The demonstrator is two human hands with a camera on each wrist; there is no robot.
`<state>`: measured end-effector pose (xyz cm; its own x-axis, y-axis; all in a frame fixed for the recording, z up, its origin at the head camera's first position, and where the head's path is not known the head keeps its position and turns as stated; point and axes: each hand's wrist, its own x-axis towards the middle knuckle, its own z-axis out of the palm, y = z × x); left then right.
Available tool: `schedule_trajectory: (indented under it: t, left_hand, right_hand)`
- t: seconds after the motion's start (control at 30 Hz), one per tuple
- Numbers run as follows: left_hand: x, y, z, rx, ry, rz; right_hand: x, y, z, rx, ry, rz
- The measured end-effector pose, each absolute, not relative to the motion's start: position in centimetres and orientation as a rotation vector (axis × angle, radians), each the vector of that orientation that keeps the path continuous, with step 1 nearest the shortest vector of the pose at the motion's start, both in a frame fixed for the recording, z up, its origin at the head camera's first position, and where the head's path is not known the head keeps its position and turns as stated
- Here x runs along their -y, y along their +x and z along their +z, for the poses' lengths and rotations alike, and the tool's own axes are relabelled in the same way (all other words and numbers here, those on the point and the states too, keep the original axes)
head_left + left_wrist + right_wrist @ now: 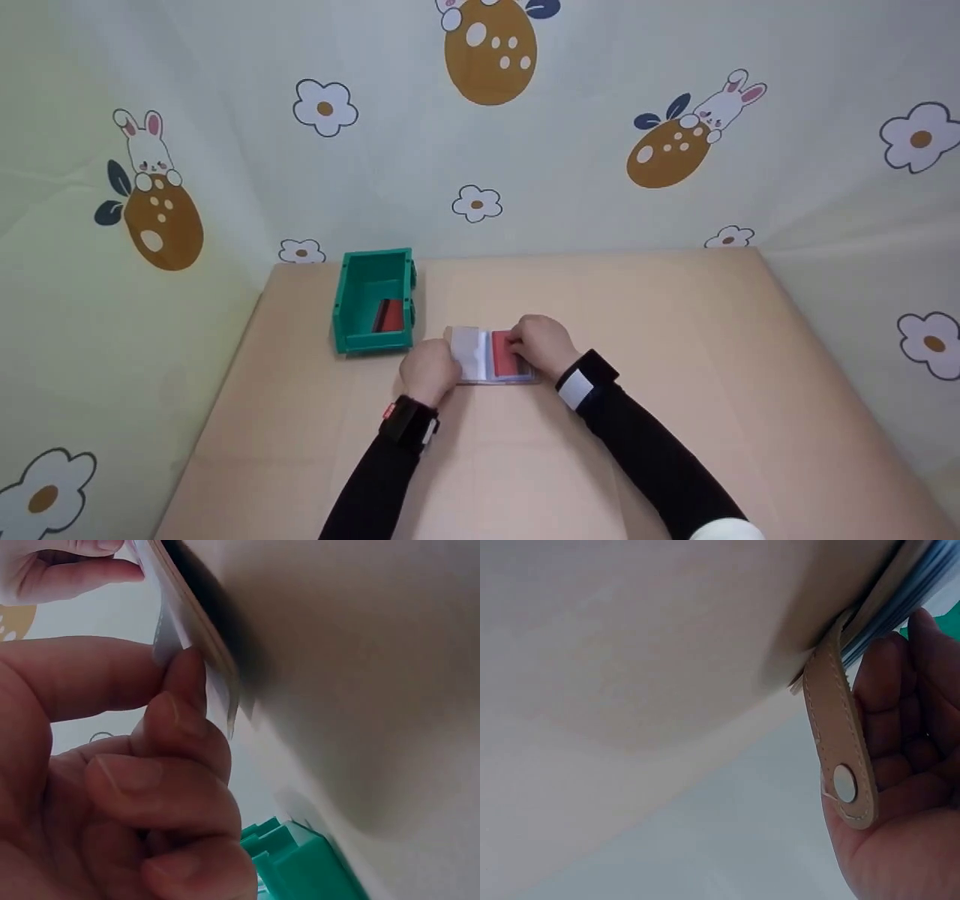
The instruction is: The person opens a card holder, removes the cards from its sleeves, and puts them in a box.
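Note:
A card holder [468, 354] with clear sleeves lies spread open on the table. My left hand [430, 371] pinches its left edge between thumb and index finger, the other fingers curled below. A red card [503, 354] with a dark strip shows on the right-hand sleeve. My right hand [546, 346] holds this card by its right side, fingers bent over it. In the right wrist view, a tan leather strap [832, 705] with a metal snap hangs from the holder beside the right palm. My right fingertips are at the sleeve edges there.
A green bin [373, 343] stands behind and left of the holder, with a red and dark card [391, 316] inside. The tan table [675, 322] meets a patterned cloth [390, 165] at the back and sides.

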<state>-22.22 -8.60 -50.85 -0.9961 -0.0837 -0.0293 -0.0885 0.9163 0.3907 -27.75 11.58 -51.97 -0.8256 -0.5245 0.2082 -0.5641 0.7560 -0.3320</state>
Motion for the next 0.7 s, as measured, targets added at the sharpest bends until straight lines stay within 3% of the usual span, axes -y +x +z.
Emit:
schedule_trajectory:
  t: [0.7]
  left_hand:
    - [8.68,-22.46,-50.80,-3.092,-0.119,0.511]
  right_hand:
    - [-11.62,-27.73,-51.97,2.839,0.895,0.585]
